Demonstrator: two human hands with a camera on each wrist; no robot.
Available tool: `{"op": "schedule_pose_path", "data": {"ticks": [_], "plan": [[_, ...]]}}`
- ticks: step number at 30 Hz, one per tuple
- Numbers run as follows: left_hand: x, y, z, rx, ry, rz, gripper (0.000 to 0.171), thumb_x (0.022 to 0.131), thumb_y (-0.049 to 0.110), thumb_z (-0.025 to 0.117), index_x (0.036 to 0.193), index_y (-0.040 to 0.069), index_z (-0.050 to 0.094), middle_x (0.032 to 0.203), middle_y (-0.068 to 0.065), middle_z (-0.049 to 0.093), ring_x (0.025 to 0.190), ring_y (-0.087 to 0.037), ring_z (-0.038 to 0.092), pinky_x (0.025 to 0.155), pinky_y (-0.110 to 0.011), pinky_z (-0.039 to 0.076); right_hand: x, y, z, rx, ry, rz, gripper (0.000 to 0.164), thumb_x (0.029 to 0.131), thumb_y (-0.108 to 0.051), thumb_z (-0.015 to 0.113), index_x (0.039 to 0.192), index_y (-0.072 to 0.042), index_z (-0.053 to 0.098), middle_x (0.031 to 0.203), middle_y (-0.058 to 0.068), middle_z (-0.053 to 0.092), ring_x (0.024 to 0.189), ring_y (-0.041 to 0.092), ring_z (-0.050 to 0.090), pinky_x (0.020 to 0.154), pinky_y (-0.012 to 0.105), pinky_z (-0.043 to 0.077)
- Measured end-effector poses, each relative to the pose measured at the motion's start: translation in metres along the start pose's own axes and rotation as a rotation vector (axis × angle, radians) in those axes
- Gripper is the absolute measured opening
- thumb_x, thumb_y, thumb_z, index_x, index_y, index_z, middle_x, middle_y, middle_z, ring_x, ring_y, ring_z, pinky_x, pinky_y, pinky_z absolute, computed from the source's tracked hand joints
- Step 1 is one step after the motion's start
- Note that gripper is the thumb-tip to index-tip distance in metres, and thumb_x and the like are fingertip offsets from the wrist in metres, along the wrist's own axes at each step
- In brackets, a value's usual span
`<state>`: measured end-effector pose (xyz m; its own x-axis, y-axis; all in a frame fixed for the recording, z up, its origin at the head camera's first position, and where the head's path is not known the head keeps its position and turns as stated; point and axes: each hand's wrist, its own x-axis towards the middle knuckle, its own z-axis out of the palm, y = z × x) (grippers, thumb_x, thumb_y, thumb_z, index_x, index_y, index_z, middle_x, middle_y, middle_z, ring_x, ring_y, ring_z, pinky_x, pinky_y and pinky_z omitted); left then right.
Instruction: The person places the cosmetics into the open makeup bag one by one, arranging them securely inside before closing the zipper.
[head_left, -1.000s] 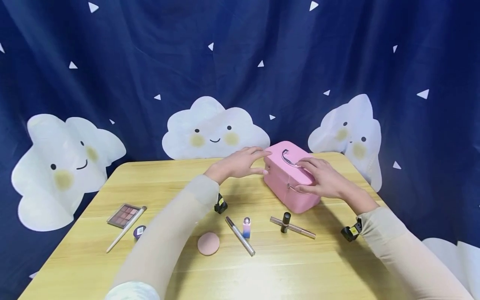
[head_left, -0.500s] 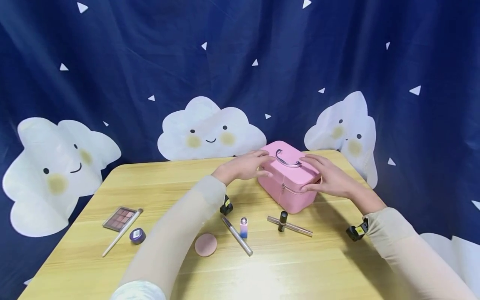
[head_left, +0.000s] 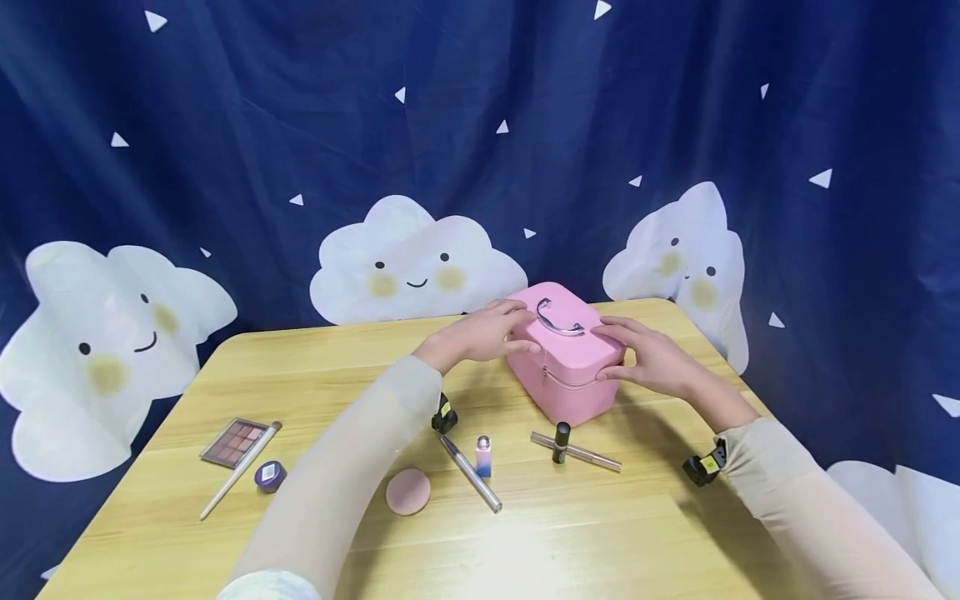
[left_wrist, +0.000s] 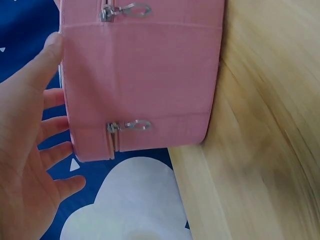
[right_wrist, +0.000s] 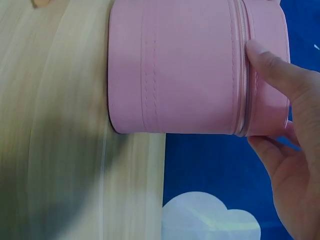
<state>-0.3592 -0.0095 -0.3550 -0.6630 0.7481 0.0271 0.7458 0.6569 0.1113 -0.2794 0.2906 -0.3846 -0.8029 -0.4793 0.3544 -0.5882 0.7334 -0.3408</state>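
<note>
A pink makeup case (head_left: 573, 404) with a silver handle (head_left: 560, 321) on its lid stands at the table's right rear. Its lid is down. In the left wrist view, two zipper pulls (left_wrist: 137, 124) hang at its side. My left hand (head_left: 487, 332) is at the left edge of the lid, fingers fairly straight and spread, thumb tip touching the edge. On the right end of the lid, my right hand (head_left: 648, 358) grips: thumb on the zipper seam (right_wrist: 242, 75) side, other fingers partly hidden behind the lid.
In front of the case lie a rose-gold tube (head_left: 592, 457), an upright black tube (head_left: 561, 442), a pink-blue bottle (head_left: 483, 457), a silver pen (head_left: 472, 475) and a round puff (head_left: 408, 492). Leftward are a purple jar (head_left: 270, 476), an eyeshadow palette (head_left: 234, 442) and a brush (head_left: 240, 471).
My right hand has left the handle area for the lid's right end. The case has shifted slightly left on the table, and the head view has turned a little right.
</note>
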Motion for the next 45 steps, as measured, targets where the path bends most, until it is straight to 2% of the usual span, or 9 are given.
{"op": "schedule_pose_path", "data": {"ticks": [5,10,16,19,25,31,34,40,45], "plan": [[-0.004,0.000,-0.001,0.036,0.039,0.005,0.069,0.094,0.063,0.047,0.142,0.014,0.047,0.150,-0.006,0.039,0.142,-0.024,0.028,0.117,-0.037,0.021,0.006,-0.007,0.006,-0.009,0.017,-0.021,0.068,0.077,-0.032,0.084,0.134,-0.006,0.058,0.141,0.017,0.050,0.129,0.037,0.047,0.106,0.052,0.036],[-0.012,0.007,-0.006,0.047,0.081,0.018,0.064,0.093,0.061,0.050,0.137,0.015,0.050,0.146,-0.003,0.044,0.139,-0.022,0.032,0.116,-0.035,0.023,0.013,-0.016,0.014,-0.026,0.039,-0.057,0.064,0.079,-0.031,0.082,0.133,-0.006,0.060,0.138,0.017,0.052,0.126,0.037,0.051,0.104,0.052,0.039],[-0.023,0.021,-0.012,0.098,0.049,0.090,0.065,0.094,0.061,0.050,0.141,0.016,0.048,0.149,-0.007,0.042,0.140,-0.026,0.032,0.116,-0.040,0.023,0.025,-0.032,0.024,-0.017,0.019,-0.091,0.059,0.083,-0.027,0.079,0.134,-0.006,0.059,0.138,0.017,0.052,0.125,0.035,0.051,0.103,0.050,0.041],[-0.029,0.025,-0.010,0.124,0.026,0.099,0.069,0.093,0.062,0.049,0.145,0.016,0.045,0.150,-0.008,0.040,0.141,-0.027,0.032,0.116,-0.043,0.024,0.032,-0.041,0.029,-0.014,0.005,-0.107,0.057,0.084,-0.025,0.078,0.134,-0.005,0.059,0.139,0.017,0.052,0.125,0.035,0.051,0.103,0.050,0.042],[-0.039,0.024,-0.004,0.144,0.015,0.067,0.080,0.090,0.066,0.050,0.151,0.016,0.037,0.153,-0.008,0.037,0.141,-0.026,0.031,0.114,-0.050,0.026,0.043,-0.052,0.041,0.012,0.001,-0.147,0.054,0.085,-0.020,0.077,0.133,-0.004,0.059,0.137,0.016,0.053,0.119,0.031,0.057,0.101,0.045,0.045],[-0.049,0.013,0.003,0.165,0.028,0.035,0.079,0.091,0.062,0.054,0.152,0.017,0.035,0.153,-0.006,0.036,0.142,-0.023,0.029,0.112,-0.056,0.025,0.049,-0.060,0.046,0.168,0.023,-0.194,0.047,0.085,-0.006,0.076,0.128,-0.001,0.059,0.135,0.017,0.055,0.115,0.030,0.060,0.093,0.037,0.052],[-0.054,0.008,0.006,0.176,0.047,0.041,0.077,0.091,0.060,0.055,0.152,0.019,0.035,0.153,-0.005,0.037,0.141,-0.024,0.030,0.112,-0.056,0.026,0.051,-0.063,0.045,0.210,0.035,-0.177,0.049,0.084,-0.006,0.077,0.128,0.000,0.057,0.138,0.019,0.051,0.114,0.032,0.060,0.092,0.039,0.052],[-0.062,0.006,0.005,0.215,0.064,0.048,0.075,0.090,0.061,0.056,0.150,0.020,0.039,0.150,-0.004,0.041,0.139,-0.027,0.034,0.109,-0.054,0.032,0.059,-0.064,0.044,0.204,-0.016,-0.097,0.059,0.085,-0.015,0.077,0.136,0.000,0.050,0.134,0.017,0.055,0.117,0.032,0.059,0.097,0.041,0.049],[-0.072,0.005,0.005,0.268,0.086,-0.012,0.074,0.090,0.063,0.055,0.149,0.021,0.042,0.146,-0.002,0.045,0.135,-0.025,0.038,0.105,-0.053,0.037,0.070,-0.068,0.045,0.129,-0.058,-0.120,0.058,0.087,-0.021,0.075,0.137,-0.003,0.051,0.134,0.015,0.055,0.117,0.029,0.057,0.097,0.040,0.048]]}}
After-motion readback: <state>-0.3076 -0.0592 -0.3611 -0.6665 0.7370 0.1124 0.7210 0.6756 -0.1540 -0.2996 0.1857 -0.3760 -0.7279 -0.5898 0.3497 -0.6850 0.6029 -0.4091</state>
